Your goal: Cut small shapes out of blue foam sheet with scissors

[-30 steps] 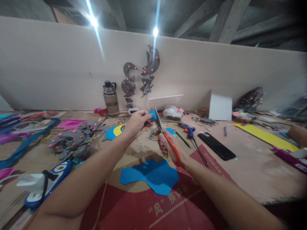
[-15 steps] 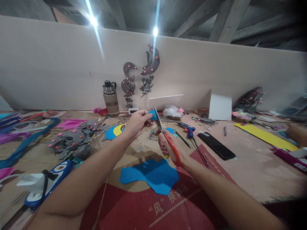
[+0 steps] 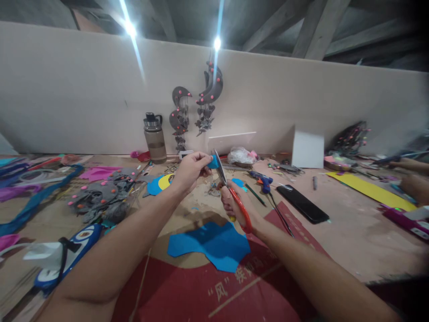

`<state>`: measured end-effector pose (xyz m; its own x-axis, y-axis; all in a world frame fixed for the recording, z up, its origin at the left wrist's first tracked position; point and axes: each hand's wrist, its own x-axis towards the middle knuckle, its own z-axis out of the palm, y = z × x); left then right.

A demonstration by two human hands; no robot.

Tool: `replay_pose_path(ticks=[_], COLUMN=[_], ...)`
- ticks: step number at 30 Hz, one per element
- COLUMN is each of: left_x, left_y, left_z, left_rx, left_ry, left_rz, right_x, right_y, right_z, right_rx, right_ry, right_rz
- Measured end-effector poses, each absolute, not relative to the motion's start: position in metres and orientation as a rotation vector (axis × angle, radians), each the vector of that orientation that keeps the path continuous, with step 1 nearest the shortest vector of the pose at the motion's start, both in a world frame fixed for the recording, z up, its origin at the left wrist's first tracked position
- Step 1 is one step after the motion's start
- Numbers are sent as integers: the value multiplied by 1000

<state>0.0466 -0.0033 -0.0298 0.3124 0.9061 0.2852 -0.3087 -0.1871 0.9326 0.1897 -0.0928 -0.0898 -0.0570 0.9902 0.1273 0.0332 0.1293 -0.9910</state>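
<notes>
Between its thumb and fingers, my left hand (image 3: 191, 171) pinches a small blue felt piece (image 3: 213, 163). My right hand (image 3: 231, 202) is wrapped round the handles of red-handled scissors (image 3: 240, 205), whose blades point up and lie against the right edge of that piece. I cannot tell whether the blades are parted. Below both hands a larger blue felt sheet (image 3: 214, 246) with a cut, irregular outline lies on a red and brown cardboard (image 3: 174, 290). Left of my left hand is a blue and yellow cut-out (image 3: 157, 186), partly hidden by my wrist.
A blue glue gun (image 3: 264, 182), a dark pencil (image 3: 255, 195) and a black phone (image 3: 302, 204) lie to the right. A water bottle (image 3: 155, 138) stands by the wall. Grey felt decorations (image 3: 100, 197) pile up at left. Another person's hand (image 3: 415, 188) is at the far right.
My left fingers have shifted slightly on the small blue piece, while the scissors hold nearly the same place. At far right, the other person's second arm has come into view.
</notes>
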Motion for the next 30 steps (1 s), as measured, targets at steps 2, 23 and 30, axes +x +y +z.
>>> replay_pose_path(ticks=[2, 23, 30], left_x=[47, 50, 52], left_y=[-4, -8, -10], left_z=[-30, -30, -32], left_rx=[1319, 1286, 1307], left_ry=[615, 587, 576], left_rz=[1226, 1162, 1143], right_x=[189, 185, 184], right_y=[-95, -95, -96], right_z=[-88, -88, -84], right_rx=[-1111, -1001, -995], right_ry=[-1308, -1176, -1174], right_rz=[1133, 1224, 1214])
